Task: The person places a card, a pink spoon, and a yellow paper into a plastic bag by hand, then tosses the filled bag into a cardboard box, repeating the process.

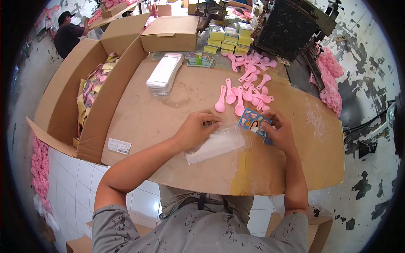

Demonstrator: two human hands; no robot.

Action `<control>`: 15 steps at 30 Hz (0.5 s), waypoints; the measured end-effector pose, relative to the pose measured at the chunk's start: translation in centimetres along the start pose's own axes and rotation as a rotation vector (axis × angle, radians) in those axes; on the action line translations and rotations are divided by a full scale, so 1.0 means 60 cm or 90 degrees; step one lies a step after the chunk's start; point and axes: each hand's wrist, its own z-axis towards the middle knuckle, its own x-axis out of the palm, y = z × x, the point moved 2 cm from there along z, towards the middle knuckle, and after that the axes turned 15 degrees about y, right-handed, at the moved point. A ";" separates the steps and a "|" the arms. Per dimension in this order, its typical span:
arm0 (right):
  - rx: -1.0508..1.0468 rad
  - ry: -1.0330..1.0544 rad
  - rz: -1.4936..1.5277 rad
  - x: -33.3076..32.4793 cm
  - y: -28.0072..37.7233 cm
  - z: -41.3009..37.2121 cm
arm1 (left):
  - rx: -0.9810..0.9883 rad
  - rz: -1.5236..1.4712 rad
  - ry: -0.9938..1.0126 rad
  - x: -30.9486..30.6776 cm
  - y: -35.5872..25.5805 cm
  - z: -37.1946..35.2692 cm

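Note:
My left hand (199,130) pinches a clear plastic bag (217,146) near its upper edge, fingers closed together. The bag lies flat and slanted over the cardboard, its right end close to the card. Between thumb and fingers of my right hand (278,131) is a blue printed card (253,121) with small pictures on it. A second blue piece shows beneath that hand, partly hidden by the fingers. Just beyond the card lie several pink measuring spoons (239,101), spread in a loose heap toward the back.
A stack of clear bags (165,74) and a small bundle of cards (200,60) lie farther back. Yellow-edged card stacks (228,39) stand beside a black machine (287,29). A long open carton (110,101) flanks the left side. Another person (68,36) is at the far left.

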 end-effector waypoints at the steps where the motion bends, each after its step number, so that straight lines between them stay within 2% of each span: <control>1: -0.002 -0.017 0.002 0.002 0.000 -0.002 | -0.028 -0.020 0.007 0.001 -0.005 -0.001; 4: 0.061 0.022 -0.105 0.003 -0.004 -0.007 | -0.059 -0.031 0.015 -0.001 -0.022 -0.003; 8: 0.006 -0.001 -0.199 0.009 0.019 -0.001 | -0.097 -0.052 0.051 -0.003 -0.022 -0.002; 11: -0.020 0.001 -0.226 0.010 0.017 0.002 | 0.090 0.031 0.001 -0.003 -0.020 -0.003; 15: -0.025 -0.046 -0.216 0.017 0.013 -0.001 | 0.099 0.000 0.035 -0.004 -0.019 -0.002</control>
